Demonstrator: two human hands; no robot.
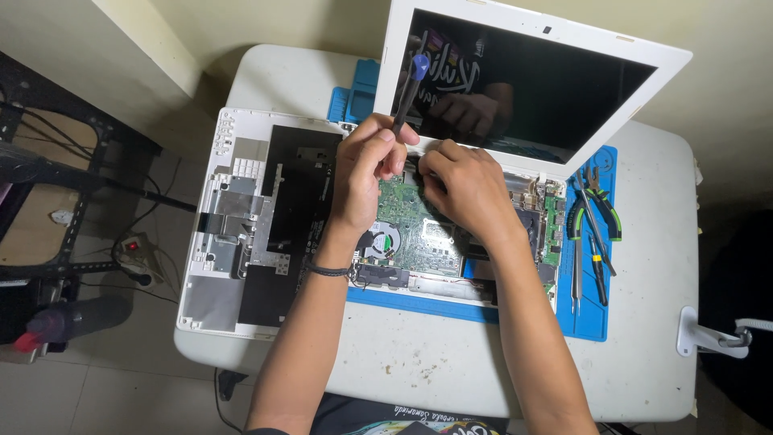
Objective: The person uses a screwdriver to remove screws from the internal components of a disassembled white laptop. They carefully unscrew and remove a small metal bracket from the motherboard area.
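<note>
Seeing, L to R: detached white keyboard cover [241, 234] lying apart at left. My left hand [366, 173] w/ grip closed on black pry tool [407, 89], long axis up-right, blue tip away from me, working end down at green mainboard [415, 229]. Right hand [467, 189] just beside, fingers pinched at board's top edge; held item, can't tell. Pliers [600, 205] far right.

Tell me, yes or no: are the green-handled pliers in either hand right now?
No. The green-handled pliers lie on the blue mat, while the left hand holds a black tool.

White table [451, 362] on pale tiled floor [97, 395] (cream wall [266, 20] behind) — evenly lit.
</note>
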